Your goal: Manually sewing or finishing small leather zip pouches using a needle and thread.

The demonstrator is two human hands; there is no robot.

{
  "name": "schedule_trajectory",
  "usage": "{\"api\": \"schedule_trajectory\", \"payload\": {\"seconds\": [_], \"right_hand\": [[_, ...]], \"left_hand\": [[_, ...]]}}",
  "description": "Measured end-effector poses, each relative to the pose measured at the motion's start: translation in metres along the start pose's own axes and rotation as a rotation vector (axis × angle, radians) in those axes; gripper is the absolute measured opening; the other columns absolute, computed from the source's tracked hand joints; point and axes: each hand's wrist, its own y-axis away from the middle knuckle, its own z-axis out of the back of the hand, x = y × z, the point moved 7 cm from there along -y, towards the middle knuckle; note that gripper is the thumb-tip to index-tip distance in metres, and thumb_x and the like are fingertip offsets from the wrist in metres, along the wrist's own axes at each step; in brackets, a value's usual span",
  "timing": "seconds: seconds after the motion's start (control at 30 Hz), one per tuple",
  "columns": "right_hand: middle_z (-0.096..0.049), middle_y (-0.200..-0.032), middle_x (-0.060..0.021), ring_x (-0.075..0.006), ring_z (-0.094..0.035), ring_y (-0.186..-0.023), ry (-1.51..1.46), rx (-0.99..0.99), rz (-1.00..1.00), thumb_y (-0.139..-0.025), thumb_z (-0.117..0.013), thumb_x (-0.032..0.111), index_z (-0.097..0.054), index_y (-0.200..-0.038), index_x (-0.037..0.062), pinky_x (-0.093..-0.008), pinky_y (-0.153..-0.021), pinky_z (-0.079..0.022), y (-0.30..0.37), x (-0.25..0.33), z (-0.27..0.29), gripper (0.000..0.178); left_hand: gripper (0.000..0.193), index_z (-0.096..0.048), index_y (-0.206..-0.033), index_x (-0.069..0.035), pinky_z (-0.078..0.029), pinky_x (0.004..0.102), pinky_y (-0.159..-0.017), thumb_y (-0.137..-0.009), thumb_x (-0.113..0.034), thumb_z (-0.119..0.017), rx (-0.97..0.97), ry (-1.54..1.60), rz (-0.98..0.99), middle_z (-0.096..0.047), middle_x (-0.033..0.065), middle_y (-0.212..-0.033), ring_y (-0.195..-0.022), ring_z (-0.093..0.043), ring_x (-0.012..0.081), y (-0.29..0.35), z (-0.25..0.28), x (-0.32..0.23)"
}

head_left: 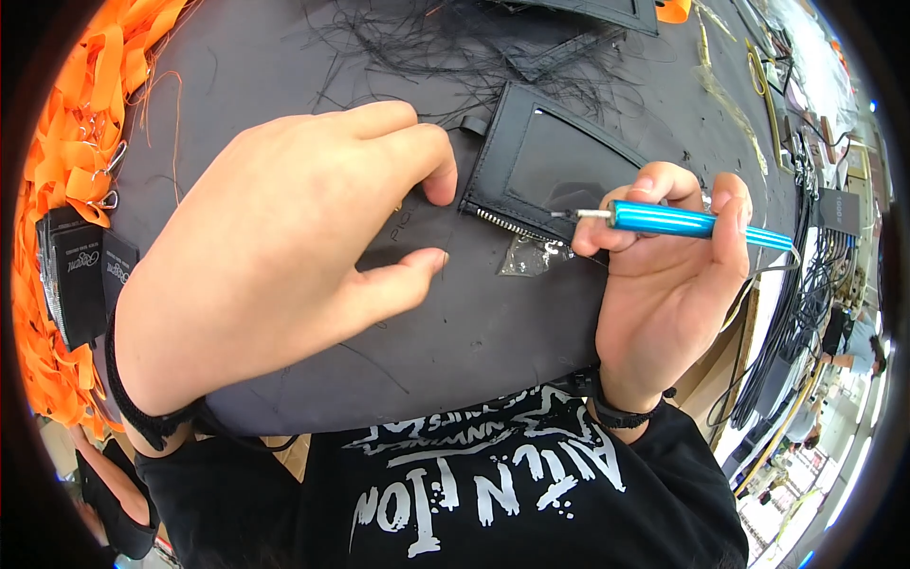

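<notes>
Monitoring remotely, I judge the flat black leather-like holder (559, 169) light, pliable: grasp its edges. Left hand (294, 228): empty. Right hand (668, 284): gripping blue metallic pen-shaped tool (668, 220).

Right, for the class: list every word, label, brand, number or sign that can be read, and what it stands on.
Wording is located here, not copied:
Black shirt: large white lettering, partly creased.
Black pouches at left: small pale script.
Grey tabletop: faint marks beside the left hand, unclear.
Dark box at right: characters too small to read surely.
</notes>
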Motion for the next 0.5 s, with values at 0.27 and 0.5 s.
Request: {"api": "schedule_trajectory", "payload": {"seconds": [0.27,0.5], "right_hand": [[-0.058,-0.095,-0.0198,-0.0271,-0.064,-0.073,0.058,-0.031,0.035,-0.106,-0.032,0.032,-0.038,-0.104,0.0108,-0.0423,-0.066,-0.059,0.001,0.0,-0.003,0.023],[-0.06,-0.095,-0.0296,-0.0324,-0.068,-0.071,0.416,0.044,0.17,-0.105,-0.035,0.033,-0.033,-0.107,0.0029,-0.0424,-0.067,-0.062,0.003,0.001,-0.019,0.031]], "left_hand": [[0.025,-0.059,-0.088,-0.003,-0.042,0.0293,-0.058,-0.074,-0.015,-0.076,-0.062,-0.048,0.075,-0.05,0.0068,-0.074,-0.064,-0.051,0.019,-0.002,-0.004,-0.003],[0.004,-0.063,-0.086,0.001,-0.038,0.0258,-0.055,-0.082,0.0,-0.064,-0.056,0.072,0.174,-0.05,0.0057,-0.073,-0.06,-0.048,0.0135,-0.009,-0.003,-0.009]]}}
